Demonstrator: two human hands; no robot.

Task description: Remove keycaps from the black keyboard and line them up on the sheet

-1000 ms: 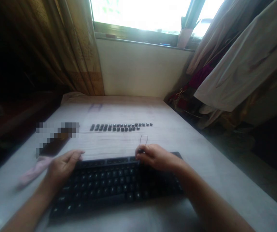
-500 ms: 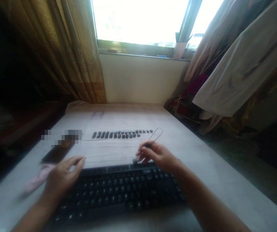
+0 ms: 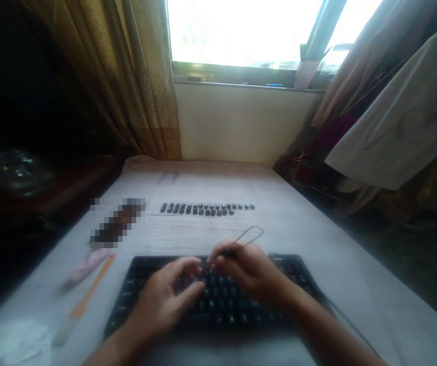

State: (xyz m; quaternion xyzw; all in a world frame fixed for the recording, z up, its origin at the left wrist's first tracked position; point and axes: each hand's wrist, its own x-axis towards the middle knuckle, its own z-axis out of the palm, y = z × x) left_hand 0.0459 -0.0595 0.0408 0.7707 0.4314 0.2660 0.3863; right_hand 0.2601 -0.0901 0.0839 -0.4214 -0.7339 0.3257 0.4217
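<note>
A black keyboard [image 3: 237, 319] lies on the white-covered table, partly hidden under both forearms. My right hand [image 3: 254, 272] is over its upper middle keys, fingers closed round the dark handle of a wire keycap puller [image 3: 228, 250]. The wire loop of the puller points away to the upper right. Close by on the left, my left hand [image 3: 165, 292] is held over the keys with thumb and fingers apart, its fingertips near those of the right hand. Beyond the keyboard, several loose black keycaps [image 3: 207, 209] stand in two rows.
To the left lie a pink cloth [image 3: 90, 265], an orange-handled brush [image 3: 91, 292] and a pixelated dark object [image 3: 117, 226]. Crumpled clear plastic [image 3: 14, 343] is at the lower left corner. A cable [image 3: 350, 323] runs along the right. Clothes [image 3: 394, 117] hang beyond the table's right edge.
My left hand has moved right from the keyboard's left end to its middle. My right hand has come down and nearer, still with the keycap puller. The view has shifted left.
</note>
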